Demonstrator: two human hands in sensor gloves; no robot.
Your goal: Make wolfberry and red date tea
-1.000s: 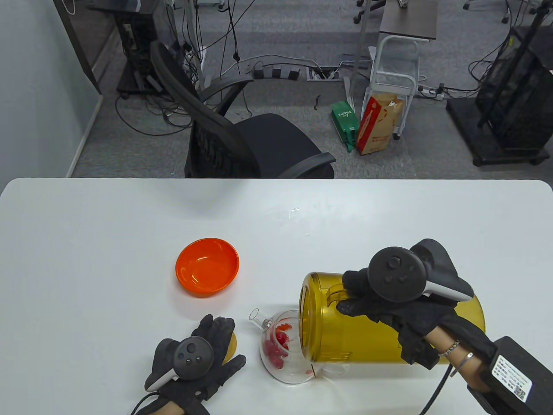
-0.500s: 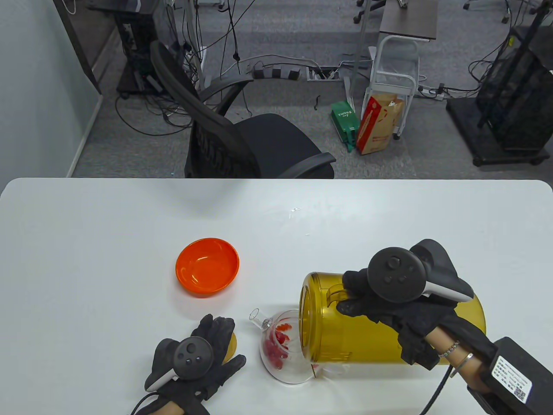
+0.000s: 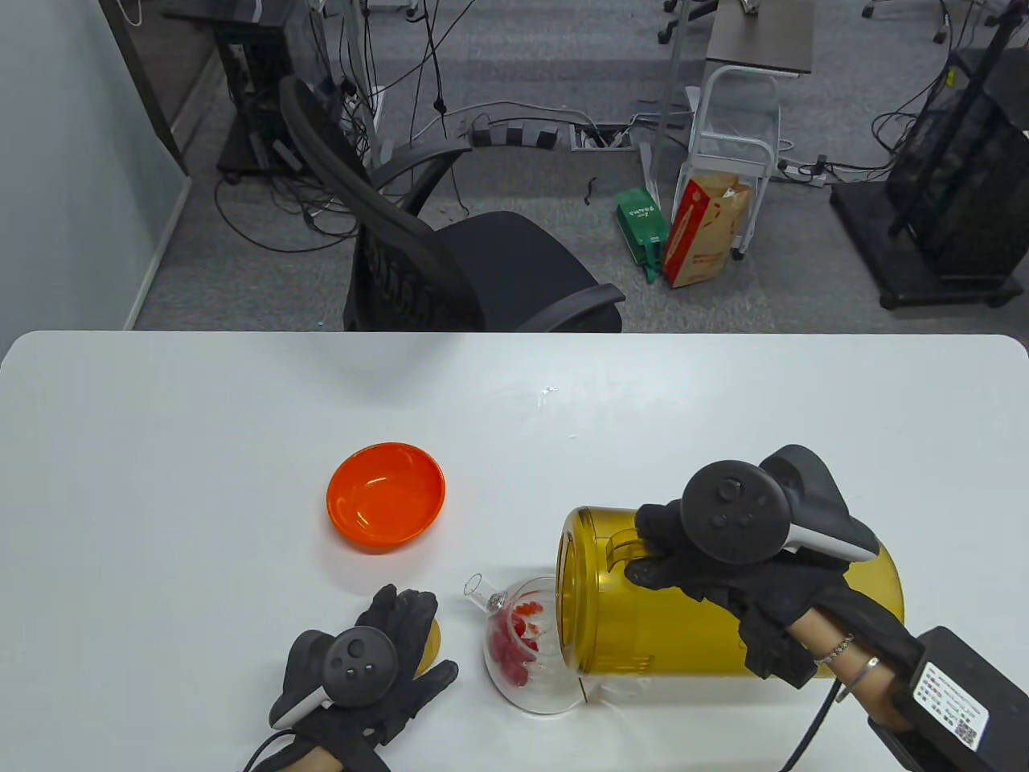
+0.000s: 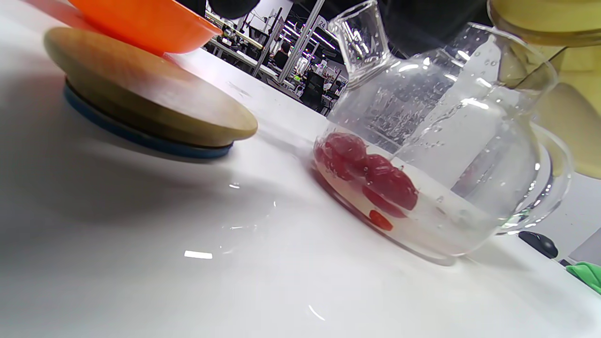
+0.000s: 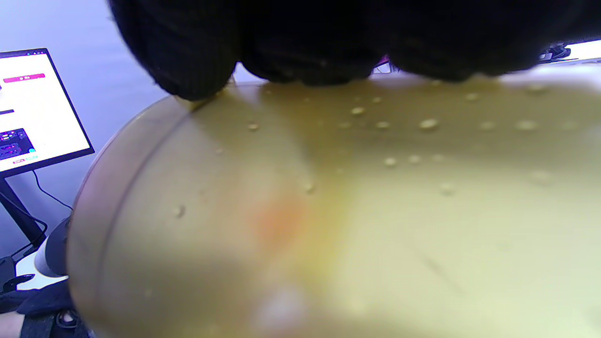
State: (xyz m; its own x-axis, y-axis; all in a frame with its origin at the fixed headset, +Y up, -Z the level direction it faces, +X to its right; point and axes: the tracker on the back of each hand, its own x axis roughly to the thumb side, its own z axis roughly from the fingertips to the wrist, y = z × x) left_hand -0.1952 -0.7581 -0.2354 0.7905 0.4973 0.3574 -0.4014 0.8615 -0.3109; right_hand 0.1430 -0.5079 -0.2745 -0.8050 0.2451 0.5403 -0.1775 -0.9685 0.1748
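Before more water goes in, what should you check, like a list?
1. Yellow pitcher tipped with its mouth over the glass teapot: ok.
2. Right hand grips the pitcher handle: ok.
3. Red dates already in the teapot, sitting in shallow water: ok.
4. Teapot's wooden lid off, lying beside it on the table: ok.
5. Left hand steadying the teapot: not ok, it rests over the lid instead.
6. How much water is left in the pitcher: cannot tell.
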